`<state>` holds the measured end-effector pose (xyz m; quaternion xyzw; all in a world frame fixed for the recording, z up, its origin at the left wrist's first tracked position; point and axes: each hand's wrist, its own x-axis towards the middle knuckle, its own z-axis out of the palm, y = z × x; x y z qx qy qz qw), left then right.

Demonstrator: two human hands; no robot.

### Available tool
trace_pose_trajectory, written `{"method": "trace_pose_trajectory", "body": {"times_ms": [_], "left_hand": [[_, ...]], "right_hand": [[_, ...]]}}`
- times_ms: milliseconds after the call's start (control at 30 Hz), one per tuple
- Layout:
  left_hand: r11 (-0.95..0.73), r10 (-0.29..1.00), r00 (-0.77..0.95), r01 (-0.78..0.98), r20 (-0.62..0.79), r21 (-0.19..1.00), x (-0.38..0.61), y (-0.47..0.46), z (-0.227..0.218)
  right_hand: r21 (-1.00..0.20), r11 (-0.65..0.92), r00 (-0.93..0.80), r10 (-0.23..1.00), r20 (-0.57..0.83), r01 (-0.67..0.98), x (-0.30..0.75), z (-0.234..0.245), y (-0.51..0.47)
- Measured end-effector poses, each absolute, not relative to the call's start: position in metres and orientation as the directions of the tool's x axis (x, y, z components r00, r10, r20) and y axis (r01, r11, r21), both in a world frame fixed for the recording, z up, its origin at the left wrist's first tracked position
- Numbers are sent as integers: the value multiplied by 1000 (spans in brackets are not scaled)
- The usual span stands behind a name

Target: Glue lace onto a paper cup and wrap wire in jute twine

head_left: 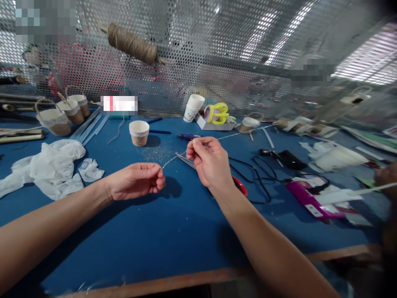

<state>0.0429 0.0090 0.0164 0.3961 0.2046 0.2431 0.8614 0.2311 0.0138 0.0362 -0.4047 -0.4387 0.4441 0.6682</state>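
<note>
A thin pale twisted string (170, 161) runs taut between my two hands above the blue table. My left hand (139, 180) pinches its end between thumb and fingertips. My right hand (209, 159) is closed on it farther along, and the string carries on past that hand toward the back right. Partly hidden under my right hand and wrist lie scissors with red handles (240, 186). Beyond my left hand stands a small cup wrapped in twine with a white lace rim (139, 133).
Left: white fabric (58, 165) and several handled cups (54, 122). A twine spool (132, 43) hangs on the mesh at the back. Stacked paper cups (194, 107) stand near a box with yellow-handled scissors (218, 114). Right: black cable (260, 182), purple pack (313, 200), another person's hand (386, 178).
</note>
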Motion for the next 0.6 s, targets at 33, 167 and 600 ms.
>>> {"method": "trace_pose_trajectory", "body": {"times_ms": [33, 167, 600], "left_hand": [[571, 568, 810, -257, -149, 780, 43, 8, 16], [417, 602, 792, -205, -100, 885, 43, 5, 19], [-675, 605, 683, 712, 410, -190, 41, 13, 14]], "right_hand": [[-931, 276, 215, 950, 227, -238, 231, 36, 13], [-932, 279, 206, 951, 233, -232, 230, 37, 12], [-969, 226, 256, 947, 196, -95, 224, 31, 11]]}}
